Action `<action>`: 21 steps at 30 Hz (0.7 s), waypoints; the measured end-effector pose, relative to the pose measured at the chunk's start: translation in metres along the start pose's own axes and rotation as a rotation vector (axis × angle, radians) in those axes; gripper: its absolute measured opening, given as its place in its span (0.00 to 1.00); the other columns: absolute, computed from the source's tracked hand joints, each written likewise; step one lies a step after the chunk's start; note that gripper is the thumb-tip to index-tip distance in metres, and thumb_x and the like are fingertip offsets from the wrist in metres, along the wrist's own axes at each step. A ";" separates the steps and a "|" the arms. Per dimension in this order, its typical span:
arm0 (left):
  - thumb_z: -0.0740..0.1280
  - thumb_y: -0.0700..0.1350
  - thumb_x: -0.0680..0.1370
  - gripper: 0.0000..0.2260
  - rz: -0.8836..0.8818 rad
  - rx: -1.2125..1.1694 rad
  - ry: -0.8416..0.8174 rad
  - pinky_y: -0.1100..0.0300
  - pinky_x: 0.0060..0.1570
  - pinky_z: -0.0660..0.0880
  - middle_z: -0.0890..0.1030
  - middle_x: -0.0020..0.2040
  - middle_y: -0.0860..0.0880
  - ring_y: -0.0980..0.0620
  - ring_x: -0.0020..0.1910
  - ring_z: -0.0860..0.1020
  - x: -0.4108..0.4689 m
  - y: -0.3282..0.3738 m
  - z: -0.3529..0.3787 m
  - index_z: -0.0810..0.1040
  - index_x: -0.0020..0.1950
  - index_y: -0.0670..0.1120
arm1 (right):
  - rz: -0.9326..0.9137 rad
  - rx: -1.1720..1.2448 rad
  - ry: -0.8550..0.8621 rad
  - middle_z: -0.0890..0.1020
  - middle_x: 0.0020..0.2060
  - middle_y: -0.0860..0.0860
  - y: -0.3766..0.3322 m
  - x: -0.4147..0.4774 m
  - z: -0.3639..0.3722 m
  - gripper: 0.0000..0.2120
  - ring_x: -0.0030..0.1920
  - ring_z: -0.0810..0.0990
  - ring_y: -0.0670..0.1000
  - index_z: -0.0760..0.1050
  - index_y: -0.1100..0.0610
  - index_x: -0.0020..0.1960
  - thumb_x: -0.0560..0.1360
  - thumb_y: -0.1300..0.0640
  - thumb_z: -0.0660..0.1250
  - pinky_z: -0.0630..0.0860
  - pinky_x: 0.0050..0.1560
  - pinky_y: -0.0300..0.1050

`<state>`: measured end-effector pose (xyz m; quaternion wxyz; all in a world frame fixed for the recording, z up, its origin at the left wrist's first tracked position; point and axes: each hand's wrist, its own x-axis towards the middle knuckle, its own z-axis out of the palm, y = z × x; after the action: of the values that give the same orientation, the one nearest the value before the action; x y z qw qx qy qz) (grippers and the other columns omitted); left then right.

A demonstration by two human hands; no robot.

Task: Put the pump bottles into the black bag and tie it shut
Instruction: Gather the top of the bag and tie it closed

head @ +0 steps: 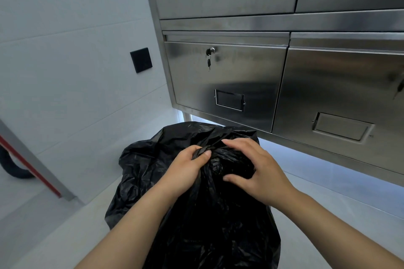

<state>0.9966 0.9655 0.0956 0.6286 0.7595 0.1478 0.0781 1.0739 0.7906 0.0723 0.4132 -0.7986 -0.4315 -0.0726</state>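
The black bag (196, 225) sits on the floor just in front of the steel cabinet (229, 76). No pump bottles show, so they are presumably inside. The left hand (188, 168) is curled tight round a twisted strand of the neck. The right hand (258, 170) cups the half-formed knot (216, 166), thumb under, fingers over. To finish well, pull the strand steadily while the right hand pins the knot low, so it cinches without tearing the thin film.

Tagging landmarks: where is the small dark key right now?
Head view, centre: the small dark key hangs from the round lock at the top of the left stainless-steel drawer front, above the crumpled black plastic bag.
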 end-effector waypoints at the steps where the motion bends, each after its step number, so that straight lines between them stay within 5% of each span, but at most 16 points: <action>1: 0.64 0.46 0.78 0.08 -0.029 -0.041 -0.002 0.54 0.54 0.74 0.83 0.44 0.47 0.50 0.47 0.81 0.001 0.001 0.000 0.79 0.50 0.43 | -0.020 0.005 0.002 0.69 0.62 0.34 -0.001 0.000 0.001 0.32 0.63 0.70 0.39 0.65 0.33 0.66 0.65 0.43 0.72 0.69 0.63 0.53; 9: 0.63 0.50 0.78 0.07 -0.048 -0.034 -0.033 0.59 0.50 0.73 0.83 0.42 0.54 0.56 0.45 0.81 0.000 -0.005 -0.001 0.79 0.48 0.49 | 0.056 0.083 0.045 0.78 0.55 0.34 -0.001 -0.004 0.010 0.29 0.56 0.75 0.35 0.66 0.37 0.63 0.67 0.55 0.71 0.70 0.57 0.31; 15: 0.64 0.51 0.77 0.06 -0.013 0.082 -0.077 0.61 0.50 0.72 0.82 0.40 0.57 0.58 0.44 0.80 0.000 -0.002 -0.005 0.78 0.47 0.50 | 0.058 0.056 0.066 0.81 0.48 0.37 0.004 0.000 0.003 0.24 0.51 0.79 0.40 0.71 0.40 0.61 0.67 0.58 0.68 0.74 0.56 0.51; 21: 0.65 0.50 0.77 0.06 -0.037 0.089 -0.061 0.54 0.56 0.74 0.83 0.42 0.53 0.54 0.47 0.81 0.000 -0.001 -0.002 0.78 0.46 0.49 | -0.014 -0.036 0.081 0.75 0.58 0.39 0.006 -0.002 0.004 0.25 0.58 0.73 0.41 0.70 0.41 0.63 0.67 0.55 0.69 0.71 0.58 0.53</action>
<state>0.9961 0.9674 0.0947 0.5996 0.7860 0.1458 0.0367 1.0762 0.7901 0.0653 0.4153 -0.7993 -0.4187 -0.1156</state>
